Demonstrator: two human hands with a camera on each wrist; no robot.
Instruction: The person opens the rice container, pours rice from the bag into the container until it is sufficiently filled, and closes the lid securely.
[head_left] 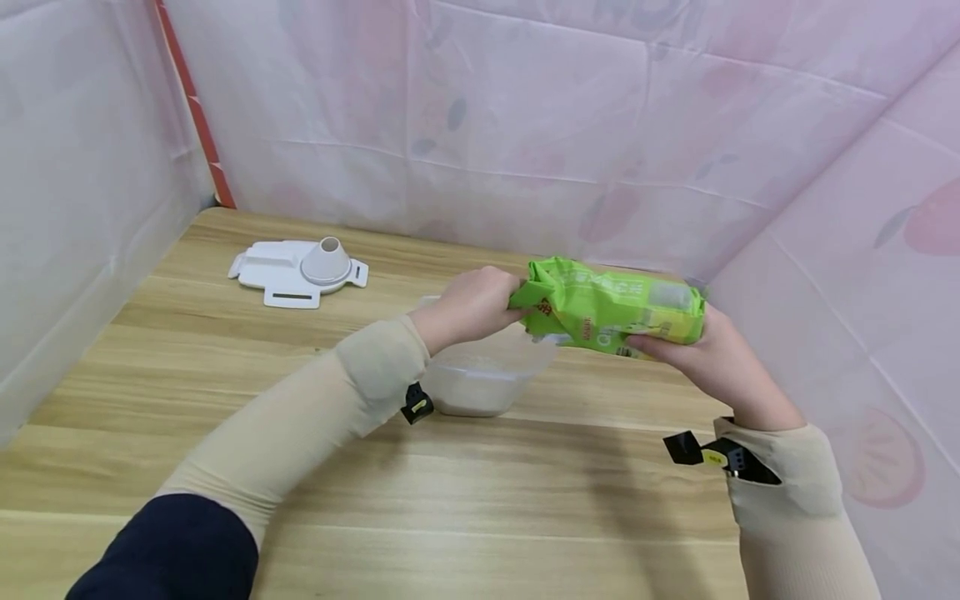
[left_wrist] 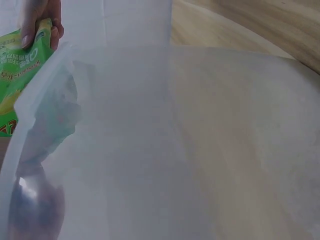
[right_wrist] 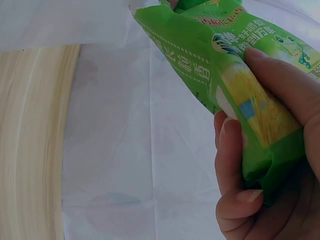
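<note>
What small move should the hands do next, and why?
Probably raise the right end of the green bag slightly, tipping it toward the translucent container: the bag is nearly level, the left hand grips its left end near the container, the right hand holds the other end, and the white lid lies apart. Whether the bag is open is unclear.

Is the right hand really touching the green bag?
Touching. In the right wrist view, the right hand's thumb lies right against the bag, and its fingers curl round the other side.

Pale sheets [head_left: 525, 125], some fruit-printed, hang behind and beside a wood-grain table [head_left: 420, 508]; a red strip [head_left: 192, 104] runs down at far left.
</note>
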